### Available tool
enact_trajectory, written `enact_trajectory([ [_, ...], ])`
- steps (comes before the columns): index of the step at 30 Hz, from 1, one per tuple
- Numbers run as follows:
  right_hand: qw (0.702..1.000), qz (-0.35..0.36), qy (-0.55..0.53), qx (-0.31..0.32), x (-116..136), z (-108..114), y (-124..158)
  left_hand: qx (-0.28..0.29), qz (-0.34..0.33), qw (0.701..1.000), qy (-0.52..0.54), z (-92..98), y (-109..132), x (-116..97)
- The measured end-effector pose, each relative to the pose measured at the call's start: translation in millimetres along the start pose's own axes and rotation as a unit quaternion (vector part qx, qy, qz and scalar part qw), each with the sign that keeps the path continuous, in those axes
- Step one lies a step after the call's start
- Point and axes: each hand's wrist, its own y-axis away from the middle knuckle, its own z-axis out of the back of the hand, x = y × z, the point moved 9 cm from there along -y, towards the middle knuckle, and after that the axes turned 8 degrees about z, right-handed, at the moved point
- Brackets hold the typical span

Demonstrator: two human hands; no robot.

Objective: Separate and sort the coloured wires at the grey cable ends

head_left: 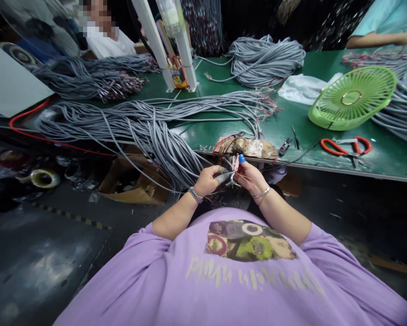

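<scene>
Just past the table's front edge, my left hand (pixel 207 181) is closed on the end of a grey cable, its fingertips wrapped in grey covers. Thin loose wires (pixel 236 182) fan out from that end between my two hands. My right hand (pixel 253 180) pinches these wires, close to a small pinkish-white piece (pixel 236 163) whose kind I cannot make out. A blue cover (pixel 241 158) sits on one right fingertip. Directly beyond my hands, a taped brown block (pixel 247 147) with dark and red wires lies on the table edge.
A long bundle of grey cables (pixel 135 117) drapes over the edge at left. Right of my hands lie small black cutters (pixel 285 147), orange-handled scissors (pixel 346 147) and a green fan (pixel 352 97). A white post (pixel 186 54) and coiled cables (pixel 264 59) stand behind. Other people sit across.
</scene>
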Motion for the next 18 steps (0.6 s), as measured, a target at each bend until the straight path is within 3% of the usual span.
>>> enact_trajectory([
  [8, 0.999, -0.010, 0.035, 0.012, 3.8, -0.3, 2.6, 0.003, 0.024, 0.999, 0.047, 2.6, -1.5, 2.1],
  [18, 1.000, 0.018, 0.023, -0.001, 4.7, -2.4, -4.1, 0.017, 0.007, 1.000, 0.011, -0.1, -3.7, 6.0],
])
